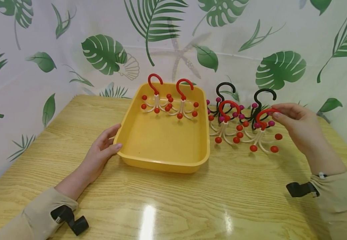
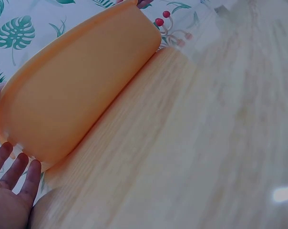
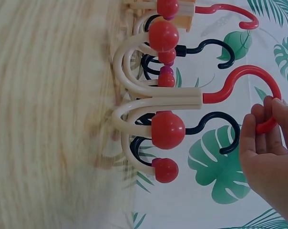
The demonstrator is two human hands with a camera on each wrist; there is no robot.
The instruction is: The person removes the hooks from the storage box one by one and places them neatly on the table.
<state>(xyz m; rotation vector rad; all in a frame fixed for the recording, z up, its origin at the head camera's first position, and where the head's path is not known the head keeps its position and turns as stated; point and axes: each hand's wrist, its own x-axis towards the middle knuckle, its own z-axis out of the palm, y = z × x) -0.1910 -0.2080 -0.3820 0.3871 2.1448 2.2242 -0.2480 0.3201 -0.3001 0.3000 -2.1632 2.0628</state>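
Note:
In the head view, my left hand [image 1: 99, 155] grips the left rim of a yellow plastic tray [image 1: 161, 143], thumb over the edge and fingers along the outer side. My right hand [image 1: 302, 128] pinches the red hook of a multi-arm hook hanger [image 1: 262, 126], whose cream arms end in red balls. The right wrist view shows this hanger [image 3: 177, 98] upright, fingers round its hook tip. A matching red hanger [image 1: 225, 118] stands left of it, beside the tray. Two more red hangers, a left one [image 1: 156, 95] and a right one [image 1: 183, 97], stand inside the tray's far end.
Behind the red pair on the right stand two black-hooked hangers with magenta balls, one nearer the tray [image 1: 218, 88] and one farther right [image 1: 255, 96]. Everything rests on a wooden table [image 1: 191, 203]. A leaf-patterned cloth [image 1: 236, 43] hangs behind it.

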